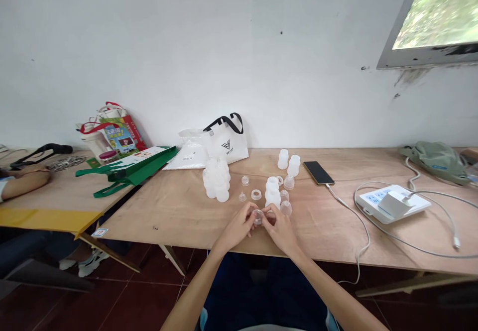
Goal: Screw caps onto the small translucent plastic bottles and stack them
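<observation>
Between the fingertips of both hands is a small clear round plastic piece (258, 216), held just above the table's front edge. My left hand (239, 226) pinches it from the left, and my right hand (278, 229) grips its right side. Just beyond the fingers lie a clear bottle nipple (242, 196), another small clear part (245, 181) and a translucent ring (256, 194). White translucent bottles (272, 191) stand behind my right hand, beside clear dome caps (286, 208). Farther left is a cluster of several similar white bottles (216, 180).
A phone (318, 172) on a charging cable and a white power strip (394, 203) lie to the right. At the back are a white tote bag (227, 142) and a plastic bag (190, 156). A green bag (138, 169) bridges two tables; another person's arm (26, 181) rests far left.
</observation>
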A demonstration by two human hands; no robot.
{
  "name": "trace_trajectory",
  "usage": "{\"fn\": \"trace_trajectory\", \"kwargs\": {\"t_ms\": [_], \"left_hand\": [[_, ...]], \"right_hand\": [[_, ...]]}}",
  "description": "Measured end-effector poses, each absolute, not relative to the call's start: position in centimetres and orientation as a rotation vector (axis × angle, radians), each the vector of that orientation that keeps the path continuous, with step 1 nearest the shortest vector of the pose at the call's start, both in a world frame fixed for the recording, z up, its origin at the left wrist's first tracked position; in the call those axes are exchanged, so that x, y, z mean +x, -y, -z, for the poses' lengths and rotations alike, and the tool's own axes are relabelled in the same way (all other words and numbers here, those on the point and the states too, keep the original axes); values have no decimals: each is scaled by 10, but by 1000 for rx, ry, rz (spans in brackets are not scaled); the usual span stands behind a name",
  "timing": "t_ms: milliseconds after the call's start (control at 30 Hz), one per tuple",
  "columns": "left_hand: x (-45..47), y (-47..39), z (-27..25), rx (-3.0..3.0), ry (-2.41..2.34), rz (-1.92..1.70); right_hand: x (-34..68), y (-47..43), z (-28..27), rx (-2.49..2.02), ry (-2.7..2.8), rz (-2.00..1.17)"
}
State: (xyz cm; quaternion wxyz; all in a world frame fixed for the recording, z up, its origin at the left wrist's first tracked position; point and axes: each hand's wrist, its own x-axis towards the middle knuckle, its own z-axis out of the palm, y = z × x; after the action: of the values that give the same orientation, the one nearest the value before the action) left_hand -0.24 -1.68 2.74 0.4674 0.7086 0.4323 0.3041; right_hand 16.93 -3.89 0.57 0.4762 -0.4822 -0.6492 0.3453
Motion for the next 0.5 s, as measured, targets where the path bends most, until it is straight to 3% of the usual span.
{"fn": "trace_trajectory", "kwargs": {"t_ms": [500], "left_hand": [[-3,14,-30,1808,-1114,-837]], "right_hand": [[168,39,-8,-1209,1617,-819]]}}
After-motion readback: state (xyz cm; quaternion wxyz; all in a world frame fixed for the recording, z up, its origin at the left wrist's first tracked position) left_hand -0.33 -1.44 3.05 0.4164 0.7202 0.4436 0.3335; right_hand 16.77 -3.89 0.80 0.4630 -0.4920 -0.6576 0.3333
